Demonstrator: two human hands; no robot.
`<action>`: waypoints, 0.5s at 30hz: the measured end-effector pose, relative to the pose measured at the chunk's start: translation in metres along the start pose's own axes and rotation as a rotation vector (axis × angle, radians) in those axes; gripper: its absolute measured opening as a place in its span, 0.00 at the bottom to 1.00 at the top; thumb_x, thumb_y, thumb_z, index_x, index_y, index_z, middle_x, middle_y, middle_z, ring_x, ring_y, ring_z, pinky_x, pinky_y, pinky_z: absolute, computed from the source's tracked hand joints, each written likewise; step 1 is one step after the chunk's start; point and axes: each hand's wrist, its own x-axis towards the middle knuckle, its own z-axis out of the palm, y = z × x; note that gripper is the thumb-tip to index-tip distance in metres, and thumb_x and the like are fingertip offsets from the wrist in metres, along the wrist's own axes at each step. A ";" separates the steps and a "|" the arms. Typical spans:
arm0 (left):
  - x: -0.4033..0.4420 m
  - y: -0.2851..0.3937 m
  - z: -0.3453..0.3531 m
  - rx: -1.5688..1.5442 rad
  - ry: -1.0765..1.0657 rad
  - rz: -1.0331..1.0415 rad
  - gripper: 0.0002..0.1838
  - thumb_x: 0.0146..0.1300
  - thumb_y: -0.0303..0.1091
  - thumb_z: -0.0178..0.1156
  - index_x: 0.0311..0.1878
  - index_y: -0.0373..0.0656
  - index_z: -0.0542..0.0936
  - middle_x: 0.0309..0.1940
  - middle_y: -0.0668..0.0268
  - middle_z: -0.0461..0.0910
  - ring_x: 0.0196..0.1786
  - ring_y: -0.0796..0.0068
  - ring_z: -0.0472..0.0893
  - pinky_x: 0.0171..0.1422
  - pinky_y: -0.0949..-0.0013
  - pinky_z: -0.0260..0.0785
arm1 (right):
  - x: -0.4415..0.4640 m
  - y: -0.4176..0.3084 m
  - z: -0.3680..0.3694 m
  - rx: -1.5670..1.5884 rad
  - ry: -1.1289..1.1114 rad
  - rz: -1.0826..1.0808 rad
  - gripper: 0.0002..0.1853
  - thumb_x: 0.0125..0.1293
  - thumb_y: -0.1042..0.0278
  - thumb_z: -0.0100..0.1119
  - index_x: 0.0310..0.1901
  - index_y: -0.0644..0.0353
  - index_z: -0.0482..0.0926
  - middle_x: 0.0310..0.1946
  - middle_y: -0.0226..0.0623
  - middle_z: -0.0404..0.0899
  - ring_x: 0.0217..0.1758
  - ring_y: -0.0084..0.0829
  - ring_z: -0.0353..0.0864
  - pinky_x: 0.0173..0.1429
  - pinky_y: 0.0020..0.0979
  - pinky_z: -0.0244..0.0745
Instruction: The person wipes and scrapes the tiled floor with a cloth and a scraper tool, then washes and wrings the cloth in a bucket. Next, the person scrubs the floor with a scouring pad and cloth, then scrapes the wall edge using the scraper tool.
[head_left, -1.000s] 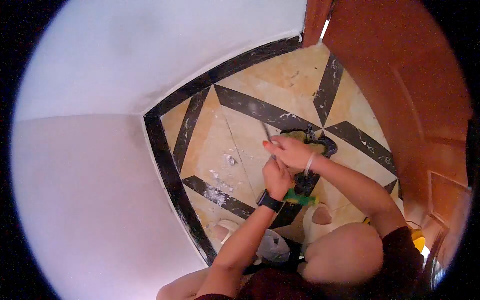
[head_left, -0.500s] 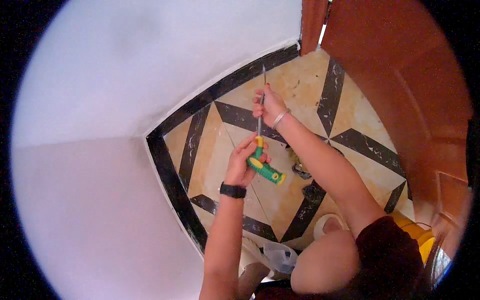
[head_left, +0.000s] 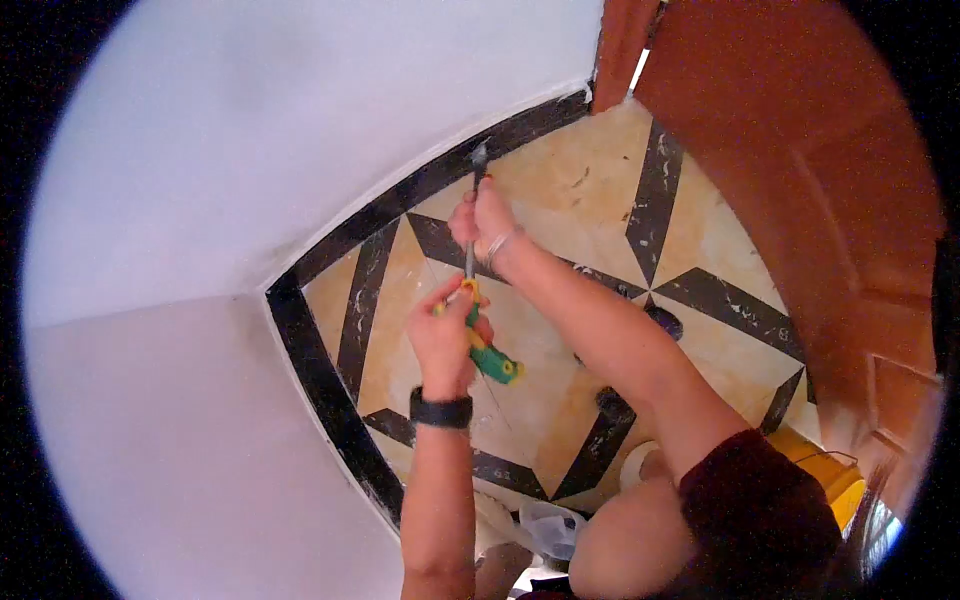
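A long scraper [head_left: 469,262] with a green and yellow handle lies along the line between my two hands. My left hand [head_left: 440,345], with a black band at the wrist, is closed around the handle end. Farther up, my right hand [head_left: 487,215] wraps the metal shaft close to the blade; a bracelet circles that wrist. The pale flat blade [head_left: 480,154] is over the black skirting [head_left: 425,180] at the foot of the white wall. Whether it presses on the surface, I cannot tell.
Patterned tiles [head_left: 540,400] with white specks cover the floor. A reddish-brown door [head_left: 790,150] stands at the right. Dark round things [head_left: 664,322] lie near my right forearm. A yellow bucket [head_left: 815,470] and a clear plastic bag [head_left: 550,528] are near my legs.
Both hands and the scraper have shifted left in view. The blade has moved left along the skirting, and its flat face shows more now. Both hands keep their hold.
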 end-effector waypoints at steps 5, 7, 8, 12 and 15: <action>-0.018 0.047 0.036 0.066 -0.061 0.116 0.19 0.53 0.25 0.55 0.48 0.29 0.69 0.23 0.59 0.76 0.17 0.77 0.71 0.17 0.74 0.63 | -0.001 -0.030 0.010 0.277 -0.072 0.139 0.23 0.66 0.48 0.30 0.18 0.51 0.57 0.10 0.21 0.49 0.09 0.17 0.46 0.09 0.19 0.39; -0.016 0.046 0.036 0.068 -0.087 0.188 0.20 0.50 0.24 0.54 0.49 0.29 0.68 0.23 0.60 0.75 0.16 0.80 0.70 0.15 0.75 0.62 | 0.009 -0.036 0.007 0.304 -0.111 0.165 0.22 0.66 0.49 0.30 0.17 0.52 0.57 0.09 0.22 0.49 0.09 0.17 0.45 0.09 0.19 0.39; -0.021 0.043 0.037 0.050 -0.068 0.179 0.20 0.50 0.23 0.53 0.48 0.29 0.69 0.24 0.60 0.75 0.16 0.80 0.70 0.15 0.75 0.62 | 0.020 -0.033 -0.003 0.258 -0.122 0.145 0.22 0.66 0.50 0.30 0.17 0.52 0.57 0.09 0.22 0.49 0.08 0.17 0.45 0.09 0.19 0.39; -0.024 0.047 0.039 0.021 -0.044 0.147 0.20 0.49 0.23 0.52 0.48 0.29 0.69 0.24 0.62 0.74 0.15 0.81 0.68 0.16 0.76 0.60 | -0.008 -0.029 0.022 0.146 -0.010 0.018 0.21 0.65 0.54 0.33 0.15 0.52 0.56 0.09 0.23 0.49 0.08 0.18 0.45 0.10 0.20 0.39; -0.012 0.054 0.040 0.005 -0.048 0.141 0.18 0.48 0.23 0.51 0.46 0.30 0.70 0.21 0.63 0.73 0.14 0.81 0.66 0.16 0.76 0.59 | 0.015 -0.029 0.003 0.126 -0.050 0.021 0.19 0.62 0.57 0.34 0.14 0.51 0.55 0.09 0.23 0.49 0.08 0.19 0.45 0.10 0.20 0.38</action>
